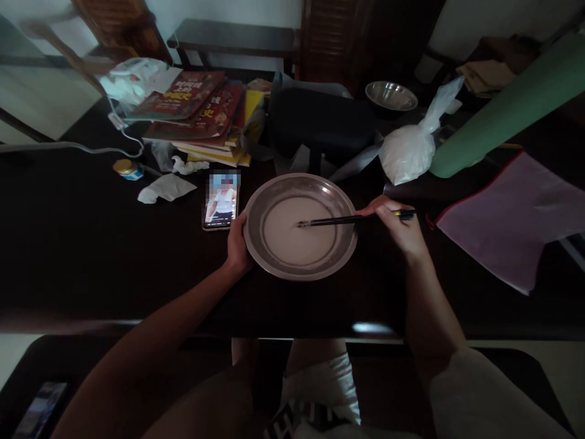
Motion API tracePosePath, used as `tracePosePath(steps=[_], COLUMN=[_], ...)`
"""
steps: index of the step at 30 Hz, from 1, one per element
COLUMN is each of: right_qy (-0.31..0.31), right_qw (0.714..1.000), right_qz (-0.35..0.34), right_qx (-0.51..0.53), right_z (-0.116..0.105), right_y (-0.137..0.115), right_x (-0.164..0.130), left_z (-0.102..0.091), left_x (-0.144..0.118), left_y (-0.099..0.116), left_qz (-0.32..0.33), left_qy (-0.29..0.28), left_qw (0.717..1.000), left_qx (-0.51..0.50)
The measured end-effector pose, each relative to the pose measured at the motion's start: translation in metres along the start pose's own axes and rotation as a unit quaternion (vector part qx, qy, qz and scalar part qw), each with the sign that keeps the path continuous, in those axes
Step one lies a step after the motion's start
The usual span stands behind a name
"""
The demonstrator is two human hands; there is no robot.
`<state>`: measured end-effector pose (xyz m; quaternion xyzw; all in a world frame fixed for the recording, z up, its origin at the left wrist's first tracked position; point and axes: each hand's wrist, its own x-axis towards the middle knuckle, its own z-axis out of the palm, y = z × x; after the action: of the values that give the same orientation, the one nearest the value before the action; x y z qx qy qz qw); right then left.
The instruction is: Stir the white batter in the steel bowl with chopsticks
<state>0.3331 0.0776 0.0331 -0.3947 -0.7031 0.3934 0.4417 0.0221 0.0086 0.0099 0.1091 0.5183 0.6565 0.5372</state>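
A round metal basin stands on the dark table, holding a pale, milky liquid. My left hand grips the basin's left rim, its fingers partly hidden behind the wall. In my right hand is a pair of dark chopsticks, held nearly level across the basin's right rim. Their tips meet the liquid near its middle. Just left of the basin lies a phone with a lit screen.
Stacked books and a dark case sit behind the basin. A knotted bag of white powder, a green roll and a purple mesh pouch lie to the right. Crumpled tissue and a small jar are left.
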Motion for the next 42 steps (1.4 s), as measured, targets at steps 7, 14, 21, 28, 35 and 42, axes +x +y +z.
tracePosePath(steps=[7,14,21,28,35,42], right_qy=[-0.025,0.045,0.025,-0.027,-0.006,0.033], right_qw=[0.999,0.998,0.999,1.0,1.0,0.999], right_qz=[-0.014,0.009,0.027,0.013,0.012,0.02], right_qx=[0.033,0.03,0.015,0.008,0.017,0.012], right_z=[0.0007,0.0004,0.0001,0.0013,0.0005,0.0017], right_y=[0.0021,-0.0003,0.0012,-0.0002,0.0009,-0.0034], right_x=[-0.0004,-0.0007,-0.0017,-0.0007,-0.0003,-0.0009], left_z=[-0.001,-0.0023,-0.0034,-0.0023,-0.0005,-0.0007], left_x=[0.0012,0.0015,0.0029,0.0017,-0.0001,0.0005], left_y=[-0.0021,-0.0033,-0.0044,-0.0036,-0.0016,-0.0017], left_qz=[0.006,0.004,0.018,0.002,0.007,0.005], left_qy=[0.005,0.019,0.029,0.034,0.025,0.028], left_qw=[1.0,1.0,0.999,0.999,1.0,0.999], left_qx=[0.005,0.002,0.02,0.019,0.008,0.014])
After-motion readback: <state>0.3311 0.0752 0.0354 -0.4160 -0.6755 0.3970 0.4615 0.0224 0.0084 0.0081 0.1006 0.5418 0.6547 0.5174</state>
